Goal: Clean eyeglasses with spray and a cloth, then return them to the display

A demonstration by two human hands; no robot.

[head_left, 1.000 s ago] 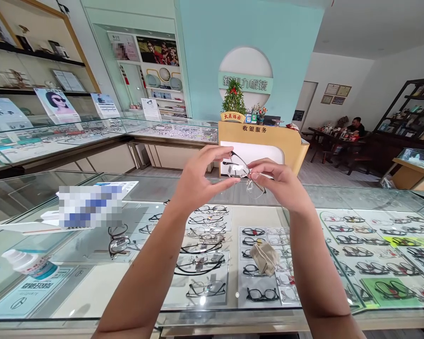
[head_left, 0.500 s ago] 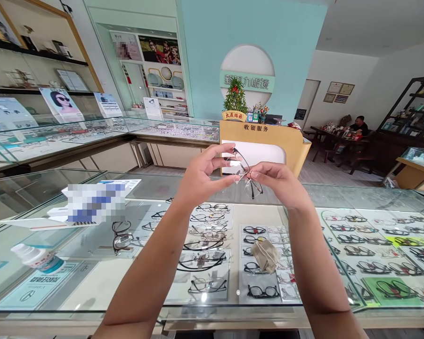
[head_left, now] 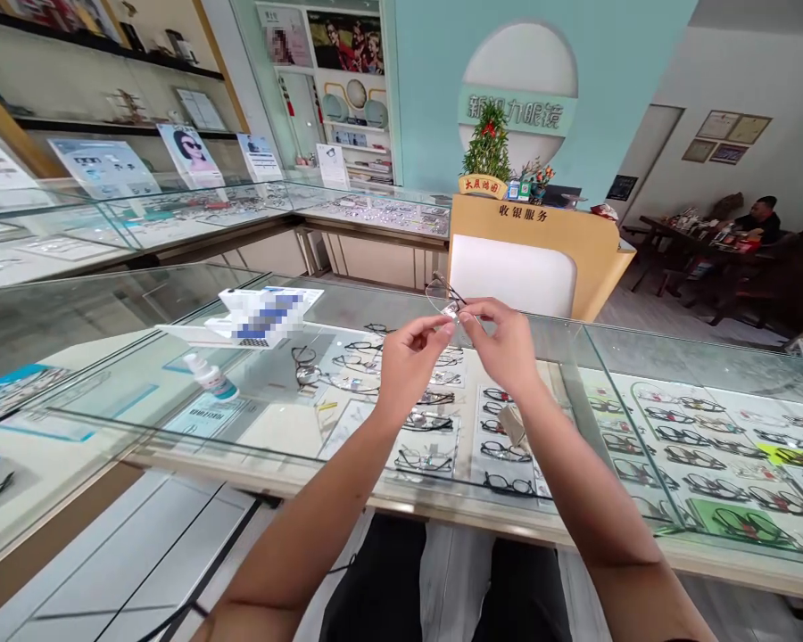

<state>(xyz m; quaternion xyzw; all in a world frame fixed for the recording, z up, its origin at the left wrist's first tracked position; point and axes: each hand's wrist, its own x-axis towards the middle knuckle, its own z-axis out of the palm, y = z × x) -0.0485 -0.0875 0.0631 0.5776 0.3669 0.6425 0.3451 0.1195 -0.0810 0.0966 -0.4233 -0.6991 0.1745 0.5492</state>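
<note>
I hold a thin-framed pair of glasses (head_left: 443, 294) in the air above a glass display counter (head_left: 174, 392). My left hand (head_left: 411, 357) pinches the frame from the left with thumb and fingertips. From the right, my right hand (head_left: 505, 343) pinches it as well, fingers closed on the frame near its middle. Both forearms reach forward over the counter. Inside the counter, below my hands, lie rows of spectacle frames (head_left: 434, 419).
On the countertop sit another pair of dark glasses (head_left: 304, 366), a small white bottle (head_left: 211, 374), a white box (head_left: 254, 316) and a beige cloth (head_left: 512, 423). A wooden cashier desk (head_left: 542, 259) with a small plant stands behind. A person (head_left: 763, 218) sits far right.
The view has pulled back and tilted down, showing the counter's near edge and my lap. My hands hold the glasses further out and lower, pinched closer together.
</note>
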